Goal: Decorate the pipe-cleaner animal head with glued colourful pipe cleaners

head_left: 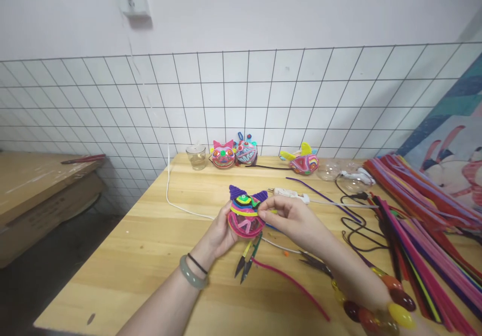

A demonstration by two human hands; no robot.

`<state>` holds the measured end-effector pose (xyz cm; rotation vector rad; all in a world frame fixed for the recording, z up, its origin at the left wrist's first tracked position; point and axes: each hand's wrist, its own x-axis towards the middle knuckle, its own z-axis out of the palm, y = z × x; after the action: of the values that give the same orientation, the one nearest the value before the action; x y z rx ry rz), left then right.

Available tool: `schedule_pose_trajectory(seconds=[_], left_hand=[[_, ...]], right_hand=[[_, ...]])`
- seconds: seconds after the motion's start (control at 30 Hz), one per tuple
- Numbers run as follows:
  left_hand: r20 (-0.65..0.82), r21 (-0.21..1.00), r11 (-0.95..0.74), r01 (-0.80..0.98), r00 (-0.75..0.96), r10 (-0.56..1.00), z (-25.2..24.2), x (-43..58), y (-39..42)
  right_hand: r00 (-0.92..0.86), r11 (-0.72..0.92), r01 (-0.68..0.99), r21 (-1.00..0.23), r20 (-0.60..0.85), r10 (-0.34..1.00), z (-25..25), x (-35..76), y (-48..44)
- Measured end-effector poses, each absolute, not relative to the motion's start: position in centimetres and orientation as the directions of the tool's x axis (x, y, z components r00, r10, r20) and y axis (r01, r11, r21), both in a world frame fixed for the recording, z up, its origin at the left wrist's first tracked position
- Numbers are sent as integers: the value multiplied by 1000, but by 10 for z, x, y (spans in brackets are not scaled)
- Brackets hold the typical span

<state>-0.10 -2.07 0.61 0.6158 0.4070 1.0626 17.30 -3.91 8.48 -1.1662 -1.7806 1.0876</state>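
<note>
Found a round animal-face ornament [246,210] of clear shell and multicoloured fuzzy strips, with purple pointed ears, upright over the middle of the pale wooden counter [131,255]. Noted left hand [225,230] with fingers curled firmly around the ornament's left side and lower edge. Noted right hand [286,215] with thumb and forefinger bent close together at the right edge of the face, touching the trim; cannot tell whether fully closed or gripping a strip. Judged step in hand: seating or adjusting trim on that side of the face. Judged next move to call for a steady left-hand hold and light, exact fingertip pressure, without disturbing neighbouring strips. Recorded dark-bladed snips [247,267] just below the ornament, near a loose deep-pink fuzzy strip [289,278], and a white corded tool [288,193] lying behind the right hand.
</note>
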Motion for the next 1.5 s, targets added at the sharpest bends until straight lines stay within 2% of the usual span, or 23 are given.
schedule_pose_trajectory(seconds=[0.17,0.53,0.97,1.13,1.5], left_hand=[[-5,680,260,-686,349,937,2,1,-20],[81,757,134,-640,294,952,3,5,-24],[119,804,157,-574,413,903,-3,3,-24],[122,831,108,-546,368,922,6,4,-28],[109,777,184,-602,416,903,9,2,-30]], right_hand=[[-289,248,465,-850,120,950,88,172,-44],[-307,316,465,-827,184,934,71,173,-46],[-218,219,616,-757,103,970,73,186,-55],[-191,198,657,-728,93,977,74,185,-59],[-159,197,658,-727,122,980,75,181,-63]])
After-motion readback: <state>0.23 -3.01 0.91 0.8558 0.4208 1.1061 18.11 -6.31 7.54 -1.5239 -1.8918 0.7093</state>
